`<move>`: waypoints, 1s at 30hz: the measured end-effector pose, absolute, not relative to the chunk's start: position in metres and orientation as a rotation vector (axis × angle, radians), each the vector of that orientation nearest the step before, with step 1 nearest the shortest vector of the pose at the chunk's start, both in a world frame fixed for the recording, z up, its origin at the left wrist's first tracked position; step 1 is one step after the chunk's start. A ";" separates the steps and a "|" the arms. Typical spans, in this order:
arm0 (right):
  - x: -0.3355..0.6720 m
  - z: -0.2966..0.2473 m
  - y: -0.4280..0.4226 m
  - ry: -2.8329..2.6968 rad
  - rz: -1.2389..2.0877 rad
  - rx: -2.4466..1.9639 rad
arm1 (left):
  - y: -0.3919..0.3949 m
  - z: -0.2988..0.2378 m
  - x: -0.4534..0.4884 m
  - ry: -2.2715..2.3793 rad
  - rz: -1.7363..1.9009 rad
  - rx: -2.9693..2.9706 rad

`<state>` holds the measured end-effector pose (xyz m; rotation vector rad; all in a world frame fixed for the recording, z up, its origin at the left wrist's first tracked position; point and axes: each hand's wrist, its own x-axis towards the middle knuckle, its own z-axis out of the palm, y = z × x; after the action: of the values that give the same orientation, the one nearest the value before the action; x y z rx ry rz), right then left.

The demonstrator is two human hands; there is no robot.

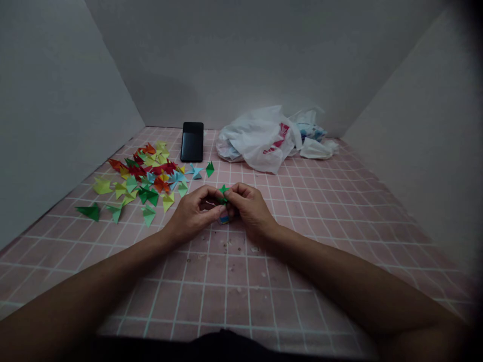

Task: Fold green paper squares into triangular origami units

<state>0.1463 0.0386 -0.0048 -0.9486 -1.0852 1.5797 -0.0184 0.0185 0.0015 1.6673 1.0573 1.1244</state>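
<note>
Left hand point(194, 215) and right hand point(249, 208) pinching a green origami piece point(223, 194) (open pink tile point(226, 286) toward the near edge)

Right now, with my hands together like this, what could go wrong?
The small green paper piece pinched between your left hand and right hand is tiny, so it might crease or slip. The loose folded paper pieces lie close to your left hand, and a sideways move could scatter them. The crumbs on the pink tiled surface might stick to the paper if it drops.
</note>
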 end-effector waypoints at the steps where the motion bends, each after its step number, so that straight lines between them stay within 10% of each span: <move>1: 0.147 -0.005 0.039 -1.083 1.587 -0.940 | 0.019 0.002 -0.019 1.040 1.119 1.664; 30: 0.150 0.013 0.028 -1.319 1.404 -0.657 | 0.014 0.008 -0.022 1.003 1.470 1.991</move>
<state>0.1499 0.0276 0.0127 -0.6573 -1.3190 1.4039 -0.0218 0.0138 0.0081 1.9907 1.0031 1.4702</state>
